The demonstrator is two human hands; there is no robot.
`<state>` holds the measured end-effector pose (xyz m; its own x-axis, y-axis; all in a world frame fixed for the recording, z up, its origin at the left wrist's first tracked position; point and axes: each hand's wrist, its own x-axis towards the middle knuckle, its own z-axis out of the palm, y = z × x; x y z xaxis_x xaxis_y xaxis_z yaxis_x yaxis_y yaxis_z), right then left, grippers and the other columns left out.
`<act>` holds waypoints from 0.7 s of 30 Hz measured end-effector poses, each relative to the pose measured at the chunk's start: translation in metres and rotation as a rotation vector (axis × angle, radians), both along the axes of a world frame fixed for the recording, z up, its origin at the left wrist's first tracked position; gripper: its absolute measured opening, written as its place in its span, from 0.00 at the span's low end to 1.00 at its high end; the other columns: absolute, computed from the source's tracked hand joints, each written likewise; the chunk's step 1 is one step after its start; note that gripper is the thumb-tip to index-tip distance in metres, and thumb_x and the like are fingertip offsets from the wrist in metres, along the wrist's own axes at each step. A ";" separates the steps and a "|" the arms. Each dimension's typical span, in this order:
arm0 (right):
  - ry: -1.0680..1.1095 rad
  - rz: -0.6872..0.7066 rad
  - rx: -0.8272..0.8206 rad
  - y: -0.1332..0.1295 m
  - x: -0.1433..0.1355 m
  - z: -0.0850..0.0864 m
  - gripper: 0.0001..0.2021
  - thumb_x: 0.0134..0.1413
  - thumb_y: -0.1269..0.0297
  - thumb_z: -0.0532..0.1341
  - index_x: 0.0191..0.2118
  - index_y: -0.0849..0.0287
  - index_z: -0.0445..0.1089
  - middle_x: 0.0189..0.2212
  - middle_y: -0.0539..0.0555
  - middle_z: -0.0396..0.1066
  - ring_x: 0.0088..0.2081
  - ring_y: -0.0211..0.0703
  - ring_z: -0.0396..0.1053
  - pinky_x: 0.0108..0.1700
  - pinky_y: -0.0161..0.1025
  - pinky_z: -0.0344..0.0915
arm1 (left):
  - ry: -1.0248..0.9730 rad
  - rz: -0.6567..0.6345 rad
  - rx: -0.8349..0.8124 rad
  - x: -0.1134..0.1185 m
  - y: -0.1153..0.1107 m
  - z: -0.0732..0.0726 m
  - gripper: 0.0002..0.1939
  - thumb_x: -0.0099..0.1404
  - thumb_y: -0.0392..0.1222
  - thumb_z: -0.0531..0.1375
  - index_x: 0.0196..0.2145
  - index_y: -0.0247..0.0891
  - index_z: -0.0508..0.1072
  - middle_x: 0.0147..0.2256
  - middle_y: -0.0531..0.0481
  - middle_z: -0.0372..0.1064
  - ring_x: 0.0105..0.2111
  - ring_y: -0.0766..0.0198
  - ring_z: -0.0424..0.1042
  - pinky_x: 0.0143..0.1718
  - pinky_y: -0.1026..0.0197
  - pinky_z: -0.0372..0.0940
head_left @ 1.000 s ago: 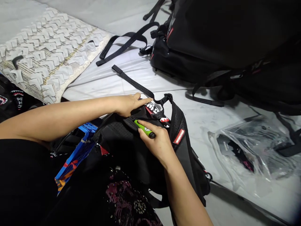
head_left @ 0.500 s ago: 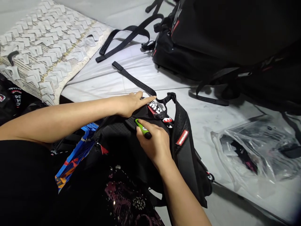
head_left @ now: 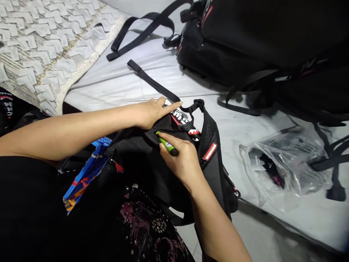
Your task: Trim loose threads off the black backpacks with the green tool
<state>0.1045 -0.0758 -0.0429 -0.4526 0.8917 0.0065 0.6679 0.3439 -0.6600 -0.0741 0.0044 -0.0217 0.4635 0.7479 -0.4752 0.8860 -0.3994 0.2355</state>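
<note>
A black backpack [head_left: 141, 163] with a red label [head_left: 209, 151] on its strap lies across my lap and the table edge. My right hand [head_left: 182, 156] is closed around a green and black tool handle [head_left: 167, 144], whose tip touches the black fabric. Just above it, my left hand [head_left: 152, 111] presses flat on the backpack, fingers spread, the index finger pointing toward the strap buckle [head_left: 198, 104]. White lettering [head_left: 180, 117] shows beside my left fingers. The tool's tip is too small to make out.
Large black bags [head_left: 245, 47] lie at the back right, with loose straps [head_left: 147, 32] beside them. A clear plastic bag [head_left: 294, 163] rests at the right. Grey cut pieces cover a mat [head_left: 62, 43] at the upper left. A blue patterned item [head_left: 87, 174] hangs near my left forearm.
The view has shifted slightly, so most things sit a little higher or further left. The tool handle now lies slightly flatter in my right hand. More dark straps show at the right.
</note>
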 end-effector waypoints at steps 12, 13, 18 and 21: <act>0.024 -0.057 -0.063 0.005 -0.008 -0.003 0.15 0.57 0.70 0.63 0.49 0.54 0.78 0.45 0.52 0.80 0.43 0.46 0.79 0.53 0.40 0.72 | -0.032 -0.019 0.033 -0.004 -0.001 -0.005 0.55 0.60 0.30 0.57 0.71 0.53 0.25 0.61 0.38 0.52 0.50 0.52 0.66 0.47 0.57 0.65; 0.025 -0.059 -0.064 0.004 -0.009 -0.004 0.15 0.57 0.70 0.63 0.49 0.54 0.78 0.45 0.52 0.80 0.43 0.46 0.79 0.52 0.40 0.72 | -0.030 -0.022 0.047 -0.005 -0.001 -0.006 0.55 0.60 0.31 0.57 0.71 0.53 0.25 0.60 0.38 0.52 0.50 0.52 0.66 0.47 0.57 0.65; 0.004 -0.080 -0.055 0.004 -0.013 -0.004 0.15 0.57 0.70 0.63 0.49 0.56 0.78 0.44 0.54 0.80 0.43 0.47 0.80 0.52 0.41 0.72 | -0.010 -0.023 0.067 -0.004 -0.002 -0.007 0.54 0.60 0.31 0.57 0.72 0.52 0.26 0.62 0.38 0.52 0.51 0.52 0.67 0.48 0.58 0.65; -0.028 -0.092 -0.075 0.005 -0.012 -0.002 0.15 0.57 0.69 0.63 0.49 0.55 0.79 0.44 0.54 0.80 0.42 0.48 0.80 0.51 0.42 0.72 | -0.003 -0.030 0.069 -0.003 -0.002 -0.004 0.54 0.60 0.30 0.57 0.72 0.51 0.26 0.63 0.37 0.50 0.51 0.52 0.67 0.48 0.58 0.65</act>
<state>0.0921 -0.0706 -0.0445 -0.3676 0.9271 -0.0732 0.7133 0.2306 -0.6618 -0.0770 0.0020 -0.0262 0.4876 0.7645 -0.4217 0.8727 -0.4410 0.2095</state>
